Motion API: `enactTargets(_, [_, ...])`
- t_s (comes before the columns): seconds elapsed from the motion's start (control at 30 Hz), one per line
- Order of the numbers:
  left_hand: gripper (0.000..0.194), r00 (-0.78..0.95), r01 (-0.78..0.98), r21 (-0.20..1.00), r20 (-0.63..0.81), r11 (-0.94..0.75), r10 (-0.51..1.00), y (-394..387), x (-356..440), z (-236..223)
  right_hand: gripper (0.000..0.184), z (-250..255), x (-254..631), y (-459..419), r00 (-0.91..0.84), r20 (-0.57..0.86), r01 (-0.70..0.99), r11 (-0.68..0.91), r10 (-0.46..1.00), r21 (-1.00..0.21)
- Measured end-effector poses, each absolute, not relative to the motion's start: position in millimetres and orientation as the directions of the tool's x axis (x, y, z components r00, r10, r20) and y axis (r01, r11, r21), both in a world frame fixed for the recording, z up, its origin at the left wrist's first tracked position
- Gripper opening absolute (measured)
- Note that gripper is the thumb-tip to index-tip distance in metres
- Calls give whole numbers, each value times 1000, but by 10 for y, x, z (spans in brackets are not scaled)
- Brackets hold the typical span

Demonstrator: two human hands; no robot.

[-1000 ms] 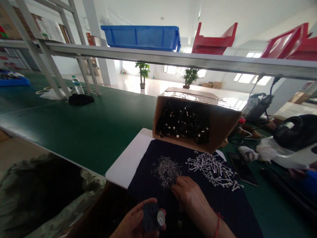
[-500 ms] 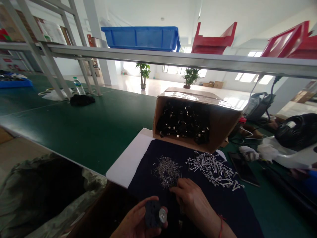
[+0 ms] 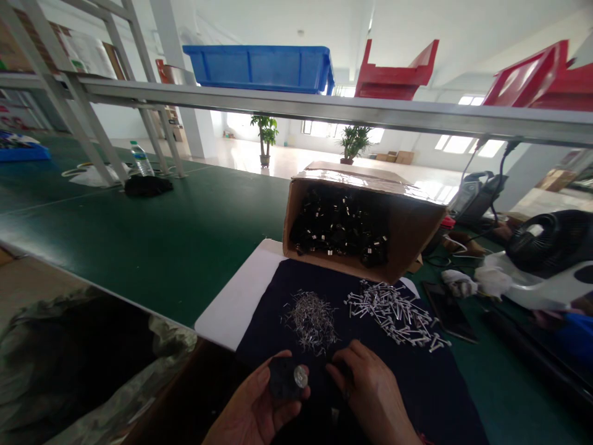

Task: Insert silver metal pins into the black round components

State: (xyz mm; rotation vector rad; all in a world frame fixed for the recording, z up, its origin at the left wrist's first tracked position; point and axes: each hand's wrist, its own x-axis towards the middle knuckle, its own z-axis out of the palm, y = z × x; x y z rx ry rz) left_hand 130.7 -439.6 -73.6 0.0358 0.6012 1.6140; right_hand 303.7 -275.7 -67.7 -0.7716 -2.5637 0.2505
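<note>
My left hand [image 3: 254,402] is closed around a black block-shaped part [image 3: 283,378] with a round silver metal piece [image 3: 301,376] on its right side. To the right of it, my right hand [image 3: 370,386] has its fingers curled together over the dark cloth [image 3: 264,334]; whatever they pinch is hidden or too small to make out. Just beyond my fingertips lies a heap of small thin metal pins [image 3: 311,321]. Farther right is a pile of longer silver bolt-like pieces with heads [image 3: 393,312].
Behind the cloth, a cardboard box [image 3: 407,241] lies open towards me, holding many black parts with silver bits. A phone [image 3: 449,312] and a black fan [image 3: 546,241] are on the right. Overhead runs a shelf [image 3: 278,105] with a blue bin [image 3: 259,68] and red bins.
My left hand has risen slightly with the black part. My right hand has drawn a little away from the pin heap, to the right. The camera view has shifted slightly.
</note>
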Motion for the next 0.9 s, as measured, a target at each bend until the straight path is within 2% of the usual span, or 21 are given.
enactTargets(0.17, [37, -130, -921, 389, -321, 5, 938, -4417, 1312, -763, 24, -747, 2982, -2865, -700, 445, 540, 822, 558, -181])
enactTargets(0.3, [37, -144, -918, 396, -330, -2, 933, -4400, 1307, -782, 23, -773, 2980, -2889, -707, 465, 529, 835, 533, -153])
enactTargets(0.43, [38, -143, -919, 395, -335, 1, 931, -4366, 1322, -796, 20, -727, 2986, -2871, -715, 466, 508, 846, 520, -164])
enactTargets(0.53, [38, -140, -912, 409, -323, 4, 936, -4342, 1354, -778, 17, -578, 2988, -2893, -665, 555, 459, 860, 500, -225])
enactTargets(0.67, [37, -135, -903, 430, -291, 3, 947, -4301, 1424, -677, 18, -307, 2964, -3060, -604, 666, 294, 899, 437, -323])
enactTargets(0.77, [37, -103, -898, 440, -258, 22, 961, -4265, 1475, -580, 18, -214, 2920, -3212, -586, 730, 226, 936, 351, -269])
enactTargets(0.9, [38, -55, -888, 455, -246, 65, 968, -4241, 1508, -522, 26, -240, 2893, -3276, -607, 753, 227, 963, 254, -141])
